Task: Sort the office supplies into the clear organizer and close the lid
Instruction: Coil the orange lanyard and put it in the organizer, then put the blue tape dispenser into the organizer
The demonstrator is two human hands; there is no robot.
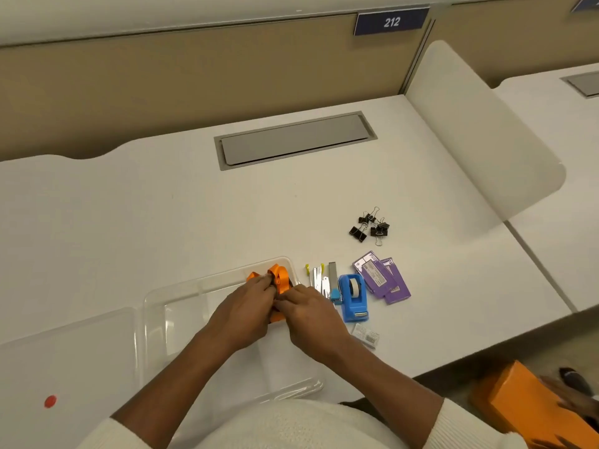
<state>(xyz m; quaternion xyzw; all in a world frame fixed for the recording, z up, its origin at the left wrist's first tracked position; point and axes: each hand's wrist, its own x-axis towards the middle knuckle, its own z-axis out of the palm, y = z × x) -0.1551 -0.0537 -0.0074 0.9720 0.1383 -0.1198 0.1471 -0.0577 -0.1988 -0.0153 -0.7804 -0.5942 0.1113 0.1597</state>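
A clear plastic organizer [155, 306] sits open on the white desk in front of me. Over its far right corner, my left hand [246, 306] and my right hand [308, 314] together grip a bundle of orange ribbon [280, 277]. The organizer's clear lid [64, 345], marked with a red dot, lies flat to its left. To the right of the organizer lie a blue tape dispenser [355, 298], purple cards [381, 280], metal strips with yellow pins [321, 277], a small clear packet [366, 335], and several black binder clips [371, 225] farther back.
A grey cable hatch [295, 140] is set into the desk at the back. A white rounded divider panel [479, 124] stands on the right. An orange box [531, 403] sits below the desk edge at lower right.
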